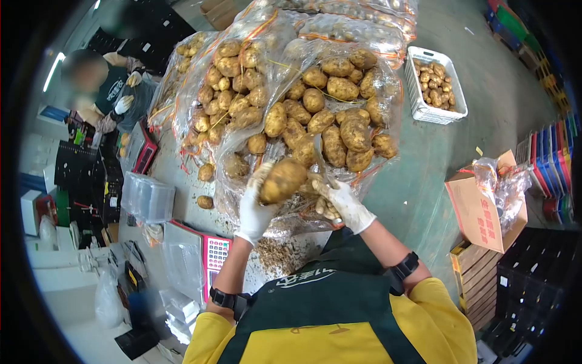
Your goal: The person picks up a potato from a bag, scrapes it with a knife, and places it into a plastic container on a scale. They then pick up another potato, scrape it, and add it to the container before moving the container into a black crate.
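Note:
My left hand (257, 206), in a white glove, is closed around a large brown potato (284, 181) and holds it above the near edge of an opened plastic bag (227, 194). To its right is my right hand (342, 203), also gloved and with soiled fingertips. Its fingers are curled near the potato. A thin grey, blade-like shape (320, 159) rises from that hand, but I cannot make out what it is. Several loose potatoes (333, 145) lie in the bag just beyond both hands.
More bagged potatoes (233, 85) stand behind. A white crate (458, 111) of small potatoes sits at the right, above a cardboard box (479, 212) with plastic. A red scale (216, 252) and clear containers (148, 197) are at the left. Another gloved person (112, 88) works at upper left.

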`<state>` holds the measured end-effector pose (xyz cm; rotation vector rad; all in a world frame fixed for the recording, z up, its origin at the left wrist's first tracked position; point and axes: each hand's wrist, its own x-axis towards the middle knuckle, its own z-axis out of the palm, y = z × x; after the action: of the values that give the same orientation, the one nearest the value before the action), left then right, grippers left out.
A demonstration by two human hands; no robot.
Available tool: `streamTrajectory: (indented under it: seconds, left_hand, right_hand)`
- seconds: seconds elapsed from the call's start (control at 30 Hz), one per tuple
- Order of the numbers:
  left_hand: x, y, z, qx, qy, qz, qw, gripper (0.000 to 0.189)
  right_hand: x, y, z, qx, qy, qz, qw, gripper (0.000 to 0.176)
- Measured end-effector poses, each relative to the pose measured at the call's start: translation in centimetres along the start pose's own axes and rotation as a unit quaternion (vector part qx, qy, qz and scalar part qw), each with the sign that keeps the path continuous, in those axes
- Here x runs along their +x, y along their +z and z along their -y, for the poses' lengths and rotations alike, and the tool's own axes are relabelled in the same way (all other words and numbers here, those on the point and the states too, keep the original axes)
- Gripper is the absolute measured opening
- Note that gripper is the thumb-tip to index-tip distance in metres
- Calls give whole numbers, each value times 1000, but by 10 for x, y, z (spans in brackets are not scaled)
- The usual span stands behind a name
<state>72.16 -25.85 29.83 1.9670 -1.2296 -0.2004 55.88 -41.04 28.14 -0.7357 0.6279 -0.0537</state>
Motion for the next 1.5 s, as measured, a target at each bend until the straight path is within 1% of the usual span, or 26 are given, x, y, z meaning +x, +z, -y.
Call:
streamTrajectory:
  seconds: [0.03,0.1,0.13,0.23,0.27,0.37,0.4,0.5,0.6,0.7,0.8,0.87,0.9,0.97,1.0,1.1,1.17,1.2,1.27,1.37,1.4,1.5]
  left_hand:
    - [-5,-2,-9,29,57,20,998,79]
    - [-22,2,-9,27,77,3,997,82]
    - [-30,4,-9,27,88,-5,996,83]
    - [-50,10,-11,-106,-57,-8,993,86]
    - [-55,14,-9,-205,-89,-15,975,88]
    - [-59,9,-26,-324,-127,-25,937,82]
    - [-61,5,-31,-328,-128,-18,936,80]
    - [-62,-2,-37,-485,-203,-32,850,78]
    - [-67,0,-28,-561,-244,-63,789,71]
    - [-69,-1,-37,-576,-314,-68,752,64]
    - [-67,-6,-38,-602,-305,-100,731,56]
    - [-68,-8,-37,-594,-347,-130,714,55]
    - [-68,-9,-37,-590,-368,-145,704,54]
    - [-70,-10,-28,-649,-341,-128,668,54]
    - [-71,-9,-23,-677,-326,-119,649,54]
    - [-74,-7,-19,-695,-318,-98,637,54]
    - [-70,-7,-25,-684,-314,-94,652,55]
    - [-69,-6,-27,-678,-312,-92,659,56]
    - [-69,-2,-28,-634,-308,-97,703,58]
    - [-71,2,-21,-575,-305,-100,753,60]
    - [-72,3,-18,-556,-304,-101,767,61]
    - [-74,2,-17,-564,-310,-96,759,61]
  right_hand:
    - [5,6,-2,16,22,-16,999,37]
    - [18,13,-12,49,63,-48,996,33]
    - [20,4,-18,116,61,28,991,28]
    - [31,8,-36,184,62,4,981,26]
    - [31,9,-39,184,51,1,982,23]
    - [8,33,-14,146,27,-6,989,18]
    - [11,33,-17,134,18,-6,991,16]
    - [18,33,-26,109,3,-5,994,15]
    - [18,37,-27,96,8,4,995,16]
    - [16,40,-27,68,14,23,997,18]
    - [14,43,-25,51,12,32,998,19]
    - [12,46,-24,45,0,23,999,20]
    - [12,46,-24,42,-17,35,998,23]
    - [12,46,-24,37,-49,58,996,29]
    - [10,47,-22,26,-49,52,997,30]
    - [3,50,-16,-1,-59,34,998,32]
    - [3,52,-17,-11,-80,25,996,30]
    - [1,53,-16,-43,-92,20,995,30]
    - [-1,55,-13,-107,-116,11,987,28]
    - [5,47,-14,-100,-45,-5,994,29]
    - [5,47,-13,-95,-36,-1,995,28]
    - [2,48,-11,-83,-17,17,996,28]
